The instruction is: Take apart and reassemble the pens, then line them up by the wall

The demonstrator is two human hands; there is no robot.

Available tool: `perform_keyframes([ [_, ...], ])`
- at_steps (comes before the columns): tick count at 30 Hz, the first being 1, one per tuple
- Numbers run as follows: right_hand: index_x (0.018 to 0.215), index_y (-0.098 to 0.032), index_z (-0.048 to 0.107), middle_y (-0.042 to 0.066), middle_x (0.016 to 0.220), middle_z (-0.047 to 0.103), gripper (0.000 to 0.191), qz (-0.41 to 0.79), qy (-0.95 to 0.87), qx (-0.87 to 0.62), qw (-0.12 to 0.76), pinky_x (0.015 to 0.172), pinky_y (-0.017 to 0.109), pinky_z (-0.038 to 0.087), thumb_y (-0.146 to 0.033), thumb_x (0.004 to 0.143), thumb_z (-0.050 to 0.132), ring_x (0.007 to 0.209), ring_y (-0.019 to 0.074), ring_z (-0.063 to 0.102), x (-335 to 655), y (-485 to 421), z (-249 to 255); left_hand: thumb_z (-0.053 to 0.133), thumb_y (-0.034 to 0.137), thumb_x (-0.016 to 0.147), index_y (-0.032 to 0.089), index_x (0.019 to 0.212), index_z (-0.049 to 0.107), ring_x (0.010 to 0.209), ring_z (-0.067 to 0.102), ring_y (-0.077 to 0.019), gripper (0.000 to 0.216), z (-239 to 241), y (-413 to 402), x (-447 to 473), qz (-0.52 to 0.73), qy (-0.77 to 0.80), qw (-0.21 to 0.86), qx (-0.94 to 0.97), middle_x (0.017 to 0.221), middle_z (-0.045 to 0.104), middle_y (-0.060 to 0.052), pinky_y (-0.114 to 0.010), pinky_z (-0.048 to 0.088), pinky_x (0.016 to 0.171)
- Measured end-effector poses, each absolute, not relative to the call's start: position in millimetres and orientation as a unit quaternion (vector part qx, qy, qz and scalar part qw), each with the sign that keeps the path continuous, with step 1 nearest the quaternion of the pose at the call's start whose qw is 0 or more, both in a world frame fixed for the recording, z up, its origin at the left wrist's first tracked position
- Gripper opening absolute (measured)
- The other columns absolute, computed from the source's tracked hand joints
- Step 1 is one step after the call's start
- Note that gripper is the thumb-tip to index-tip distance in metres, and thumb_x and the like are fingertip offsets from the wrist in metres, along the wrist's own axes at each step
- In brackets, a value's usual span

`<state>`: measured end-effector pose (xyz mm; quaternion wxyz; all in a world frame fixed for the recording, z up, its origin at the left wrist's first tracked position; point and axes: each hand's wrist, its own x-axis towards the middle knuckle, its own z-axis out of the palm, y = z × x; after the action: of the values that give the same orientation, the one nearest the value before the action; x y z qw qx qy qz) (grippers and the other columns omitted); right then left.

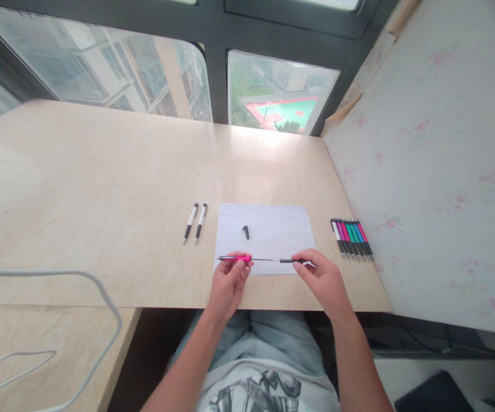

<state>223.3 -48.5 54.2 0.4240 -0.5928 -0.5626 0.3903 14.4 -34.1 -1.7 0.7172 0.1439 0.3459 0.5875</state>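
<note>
Pinched in my left hand is a pink pen barrel, lying level with its clip end to the left. A thin refill sticks out of it to the right. My right hand is closed on a black pen grip section, whose open end faces the refill tip across a small gap. Below both parts lies a white sheet of paper with lines of writing along its top. A small black pen cap-like piece rests on the sheet.
Two white-and-black pens lie left of the paper. A row of several coloured pens lies to its right, near the flowered wall. A grey cable loops at the lower left. Windows stand behind the table.
</note>
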Motion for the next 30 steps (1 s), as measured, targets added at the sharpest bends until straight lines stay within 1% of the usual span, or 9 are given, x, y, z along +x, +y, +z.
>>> perform_keyframes([
  [7,0.09,-0.022,0.067,0.006,0.092,0.065,0.011,0.387,-0.56,-0.586,0.44,0.069,0.029,0.052,-0.028,0.085,0.061,0.09,0.0205,0.061,218.1,-48.3,53.6,0.076,0.018,0.075,0.015,0.091,0.071,0.077,0.066,-0.0092,0.017,-1.8,-33.8,14.6,0.587,0.353,0.714,0.145,0.092,0.071,-0.005,-0.015,0.053,0.069],
  [15,0.09,-0.021,0.067,0.005,0.092,0.066,0.01,0.388,-0.586,-0.571,0.425,0.067,0.028,0.053,-0.024,0.084,0.06,0.086,0.0188,0.062,200.9,-44.0,52.0,0.077,0.017,0.073,0.015,0.087,0.072,0.075,0.066,-0.0093,0.015,2.2,-34.0,16.3,0.581,0.353,0.718,0.149,0.089,0.072,-0.005,-0.016,0.053,0.07],
  [20,0.089,-0.022,0.068,0.005,0.09,0.066,0.01,0.376,-0.606,-0.56,0.422,0.063,0.026,0.052,-0.022,0.083,0.06,0.081,0.0171,0.062,183.7,-40.8,50.0,0.075,0.016,0.075,0.015,0.089,0.072,0.077,0.066,-0.0098,0.015,1.6,-34.4,16.6,0.575,0.353,0.72,0.159,0.091,0.072,-0.005,-0.017,0.052,0.072],
  [30,0.089,-0.022,0.07,0.005,0.089,0.068,0.011,0.36,-0.613,-0.569,0.414,0.064,0.027,0.052,-0.023,0.085,0.06,0.079,0.0174,0.063,175.2,-39.7,48.8,0.072,0.015,0.078,0.016,0.09,0.071,0.081,0.065,-0.01,0.012,0.9,-36.0,16.8,0.571,0.343,0.722,0.185,0.092,0.071,-0.004,-0.017,0.051,0.075],
])
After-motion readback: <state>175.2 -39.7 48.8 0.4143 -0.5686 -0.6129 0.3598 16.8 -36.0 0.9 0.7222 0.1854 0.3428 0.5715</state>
